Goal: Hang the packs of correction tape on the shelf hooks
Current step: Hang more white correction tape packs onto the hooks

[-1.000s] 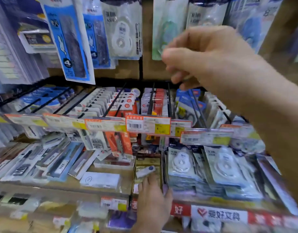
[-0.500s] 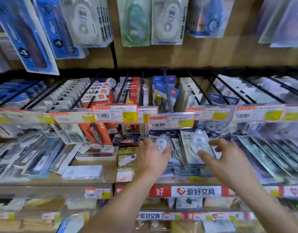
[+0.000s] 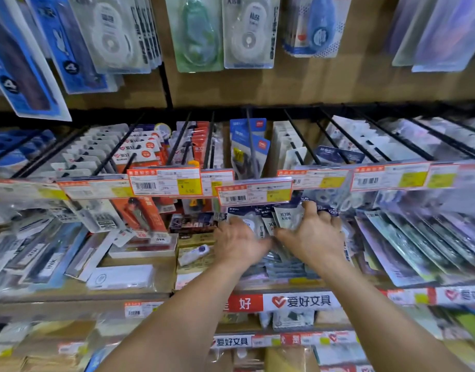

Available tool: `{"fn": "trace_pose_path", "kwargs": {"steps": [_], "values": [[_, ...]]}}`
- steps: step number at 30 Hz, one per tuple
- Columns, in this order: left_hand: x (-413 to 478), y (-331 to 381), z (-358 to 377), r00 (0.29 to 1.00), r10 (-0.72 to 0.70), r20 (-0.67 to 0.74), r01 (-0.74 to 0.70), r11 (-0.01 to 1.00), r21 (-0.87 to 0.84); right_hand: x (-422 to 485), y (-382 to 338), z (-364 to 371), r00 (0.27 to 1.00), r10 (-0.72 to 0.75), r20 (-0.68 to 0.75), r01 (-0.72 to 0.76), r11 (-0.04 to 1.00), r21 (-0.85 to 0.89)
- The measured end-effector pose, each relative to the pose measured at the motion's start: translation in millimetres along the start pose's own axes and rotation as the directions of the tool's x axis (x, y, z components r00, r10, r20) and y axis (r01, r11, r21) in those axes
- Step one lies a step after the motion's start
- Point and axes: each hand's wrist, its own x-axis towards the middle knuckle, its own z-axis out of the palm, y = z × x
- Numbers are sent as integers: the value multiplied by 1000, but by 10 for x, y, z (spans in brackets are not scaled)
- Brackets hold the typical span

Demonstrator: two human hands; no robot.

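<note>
- Closing in now: compared with half a second back, the left hand (image 3: 240, 242) and the right hand (image 3: 315, 237) are drawing together, thumbs almost meeting over one pile.
- Carrying that pile is the shelf (image 3: 163, 277), a red-and-white banner running along its front edge.
- Up top, hanging packs (image 3: 248, 30) are dangling in a row against the back wall.
- Below them, black hooks (image 3: 302, 138) are reaching out toward us, with price tags (image 3: 255, 193) sitting across their tips.
- The packs of correction tape (image 3: 286, 218) are lying stacked flat on the shelf, just under the price tags and not on a hook.
- The right hand is spreading wide, fingers curling over the top pack's far edge and thumb coming in at the near edge, holding it.
- The left hand is lying over the pile's left side; whether it is gripping or only resting, I cannot tell.
- A white dispenser (image 3: 193, 253) is lying loose just left of the left hand.
</note>
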Motion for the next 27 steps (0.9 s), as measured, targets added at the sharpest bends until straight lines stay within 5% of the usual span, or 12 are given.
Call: {"fn": "trace_pose_path", "kwargs": {"steps": [8, 19, 27], "values": [[57, -46, -82, 999, 12, 30, -13, 999, 52, -9, -4, -34, 999, -22, -26, 21, 999, -31], [-225, -159, -185, 991, 39, -127, -59, 986, -155, -246, 101, -52, 999, -15, -50, 17, 999, 32], [-668, -643, -233, 999, -43, -26, 35, 971, -236, -728, 179, -120, 999, -39, 23, 37, 997, 63]]}}
